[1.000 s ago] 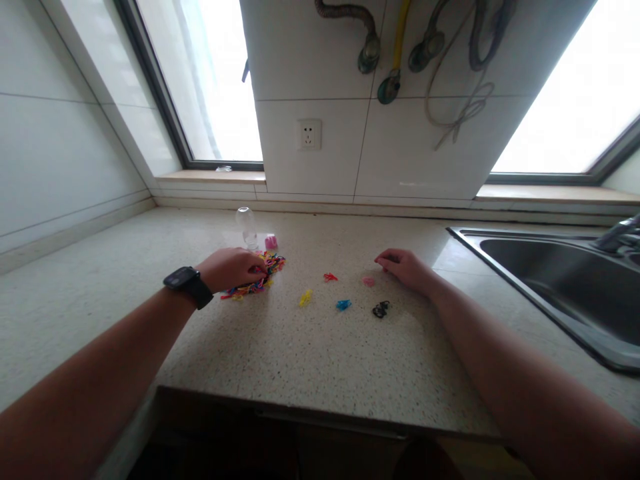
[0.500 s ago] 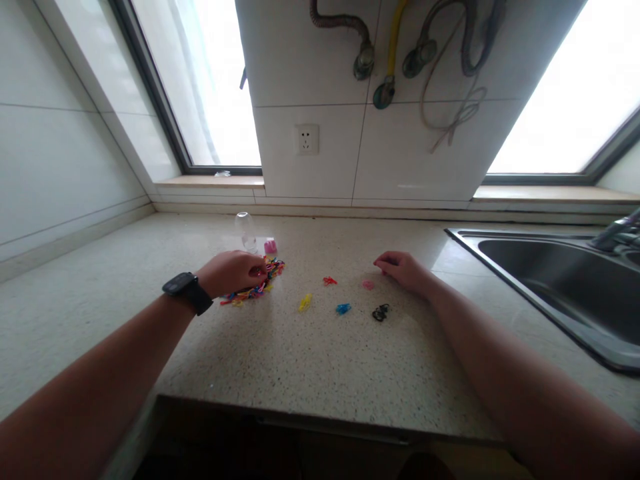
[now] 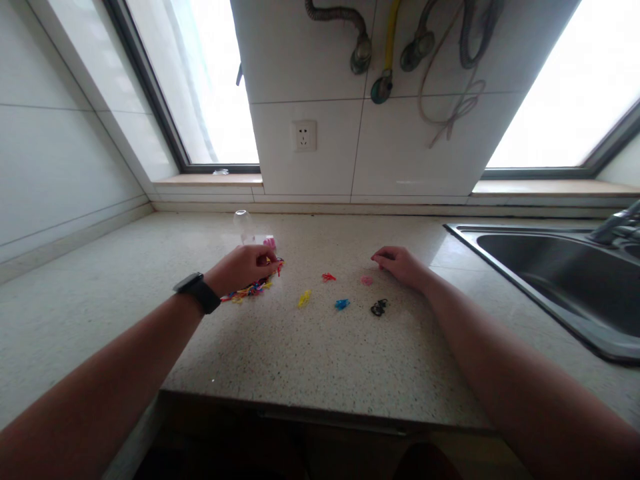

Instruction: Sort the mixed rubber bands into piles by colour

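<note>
My left hand [image 3: 253,263], wearing a black watch, is closed in a pinch over a multicoloured pile of small rubber bands [image 3: 249,292]. A red rubber band [image 3: 279,269] shows at its fingertips; part of the pile lies hidden behind the hand. Above the counter on the right, my right hand [image 3: 399,262] has its fingers pressed together; whether anything is between them is too small to see. Between the hands lie small separate groups of bands: yellow [image 3: 304,298], red [image 3: 329,277], blue [image 3: 342,304], pink [image 3: 367,281] and black [image 3: 379,307]. Pink is nearest my right hand.
Behind the pile stand a clear bottle [image 3: 243,228] and a pink cap [image 3: 270,242]. A steel sink [image 3: 550,267] with a tap [image 3: 617,223] is set into the speckled counter [image 3: 280,360] at right. The tiled wall carries a socket [image 3: 304,136] and hoses.
My left hand has shifted slightly right and up along the pile, and a red band now shows at its fingertips. My right hand stays nearly in place. The view has tilted a little.
</note>
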A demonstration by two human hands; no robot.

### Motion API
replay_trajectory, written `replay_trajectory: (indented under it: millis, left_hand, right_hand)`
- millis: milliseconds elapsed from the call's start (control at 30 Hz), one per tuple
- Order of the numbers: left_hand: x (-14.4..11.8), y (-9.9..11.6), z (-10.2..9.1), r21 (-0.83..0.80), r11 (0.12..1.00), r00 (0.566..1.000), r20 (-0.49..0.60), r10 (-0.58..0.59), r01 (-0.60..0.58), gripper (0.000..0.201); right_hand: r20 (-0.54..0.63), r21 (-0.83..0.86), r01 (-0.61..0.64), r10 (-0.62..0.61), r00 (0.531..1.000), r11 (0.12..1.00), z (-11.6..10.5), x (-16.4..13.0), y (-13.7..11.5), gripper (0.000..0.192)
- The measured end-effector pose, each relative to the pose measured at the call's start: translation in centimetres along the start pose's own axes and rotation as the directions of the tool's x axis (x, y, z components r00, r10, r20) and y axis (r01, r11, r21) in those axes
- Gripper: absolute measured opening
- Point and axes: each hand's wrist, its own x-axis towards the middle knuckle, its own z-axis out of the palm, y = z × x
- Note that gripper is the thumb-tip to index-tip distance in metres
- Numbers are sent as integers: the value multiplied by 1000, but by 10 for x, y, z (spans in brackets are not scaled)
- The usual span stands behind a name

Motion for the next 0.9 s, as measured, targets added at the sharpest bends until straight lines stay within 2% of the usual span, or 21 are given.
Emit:
replay_trajectory:
  millis: [167, 267, 367, 533, 667, 900]
  left_hand:
    - [14, 31, 30, -172, 985, 999, -45, -25, 17, 27]
    - [22, 51, 51, -169, 985, 997, -72, -35, 23, 26]
    - [26, 61, 68, -119, 992, 994, -93, -53, 42, 25]
    - [29, 61, 82, -51, 995, 991, -106, -87, 82, 26]
    - [33, 59, 88, -55, 996, 991, -112, -70, 65, 28]
    - [36, 55, 85, -121, 993, 998, -64, -6, -2, 38]
  right_hand:
    - [1, -38, 13, -13, 1000, 999, 3, 4, 2, 35]
    - [4, -44, 18, -17, 1000, 999, 5, 5, 2, 34]
    - [9, -50, 16, -15, 1000, 999, 6, 7, 2, 32]
    - [24, -86, 38, -36, 999, 996, 8, 10, 2, 30]
    - [11, -97, 40, -39, 999, 994, 8, 10, 0, 28]
    - [21, -79, 32, -31, 999, 996, 6, 7, -2, 27]
